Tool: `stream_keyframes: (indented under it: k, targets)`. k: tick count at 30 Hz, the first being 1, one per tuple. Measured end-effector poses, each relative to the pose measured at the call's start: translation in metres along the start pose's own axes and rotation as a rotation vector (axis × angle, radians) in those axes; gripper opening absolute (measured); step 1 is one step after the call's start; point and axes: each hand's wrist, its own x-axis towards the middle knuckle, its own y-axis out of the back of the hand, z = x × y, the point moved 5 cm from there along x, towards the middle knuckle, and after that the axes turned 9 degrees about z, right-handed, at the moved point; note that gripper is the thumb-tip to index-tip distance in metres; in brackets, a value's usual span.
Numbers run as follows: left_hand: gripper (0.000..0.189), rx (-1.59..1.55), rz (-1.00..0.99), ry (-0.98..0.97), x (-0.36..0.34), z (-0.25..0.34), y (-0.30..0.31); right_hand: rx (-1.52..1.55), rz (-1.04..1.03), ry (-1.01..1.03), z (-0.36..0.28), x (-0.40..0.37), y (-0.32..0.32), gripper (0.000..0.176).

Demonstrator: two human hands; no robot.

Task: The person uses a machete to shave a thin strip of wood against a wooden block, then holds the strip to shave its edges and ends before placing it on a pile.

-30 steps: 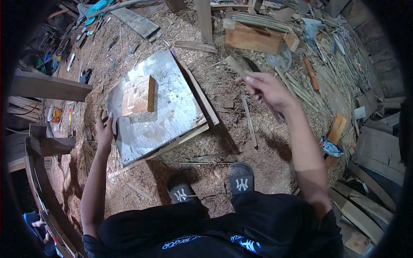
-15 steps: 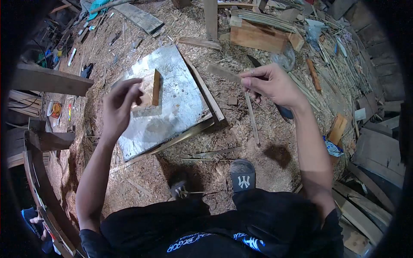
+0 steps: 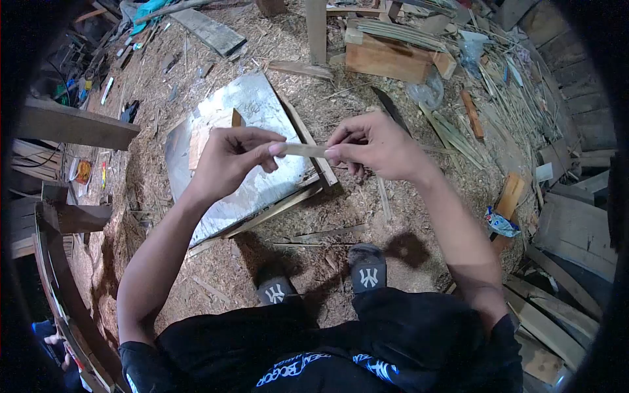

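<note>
A short, thin strip of wood (image 3: 305, 150) spans the gap between my two hands. My left hand (image 3: 239, 157) is closed on its left end, thumb against fingers. At the other end, my right hand (image 3: 377, 145) pinches the strip in the same way. Below and to the left lies a metal-topped board (image 3: 226, 213), tilted in the shavings. On that board rests a pale wooden block (image 3: 198, 144), partly hidden behind my left hand. A dark blade (image 3: 389, 108) lies on the ground just beyond my right hand.
Wood shavings cover the floor. A wooden box-like block (image 3: 386, 60) with thin slats on top stands at the far side, near an upright post (image 3: 316, 33). A horizontal beam (image 3: 78, 124) juts in from the left. Split sticks (image 3: 495, 98) are heaped at right.
My left hand has moved right, away from above the wooden block, and now grips the strip's end. My right hand has come left and lower with the strip.
</note>
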Motion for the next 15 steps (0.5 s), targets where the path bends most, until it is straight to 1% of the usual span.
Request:
stream_keyframes:
  k: [3, 5, 7, 8, 9, 10, 11, 12, 13, 15]
  targets:
    - [0.025, 0.044, -0.008, 0.019, -0.006, -0.001, -0.001, -0.045, 0.011, -0.020, 0.003, -0.001, -0.001, 0.018]
    - [0.022, 0.040, 0.007, 0.024, -0.007, -0.003, 0.000, -0.141, 0.004, -0.008, 0.007, 0.000, -0.003, 0.021]
    - [0.021, -0.004, 0.082, 0.029, -0.007, -0.006, 0.007, -0.189, 0.032, -0.012, 0.014, 0.000, -0.002, 0.023]
    - [0.021, -0.003, 0.078, 0.027, -0.007, -0.007, 0.009, -0.224, 0.058, 0.081, 0.016, 0.002, 0.000, 0.023]
    - [0.022, 0.028, 0.120, 0.028, -0.007, -0.008, 0.014, -0.259, 0.083, 0.174, 0.013, 0.002, 0.001, 0.023]
    - [0.023, 0.060, 0.164, 0.028, -0.007, -0.010, 0.020, -0.258, 0.086, 0.174, 0.013, 0.001, 0.002, 0.023]
    - [0.023, 0.061, 0.162, 0.027, -0.006, -0.014, 0.023, -0.334, 0.108, 0.166, 0.011, -0.001, 0.003, 0.023]
    - [0.024, 0.029, 0.190, 0.019, -0.005, -0.018, 0.027, -0.411, 0.130, 0.157, 0.010, -0.002, 0.005, 0.023]
    - [0.025, -0.005, 0.219, 0.011, -0.005, -0.021, 0.030, -0.410, 0.132, 0.157, 0.013, -0.002, 0.005, 0.023]
    - [0.025, 0.010, 0.241, 0.022, -0.005, -0.023, 0.032, -0.429, 0.210, 0.351, 0.013, -0.004, 0.005, 0.025]
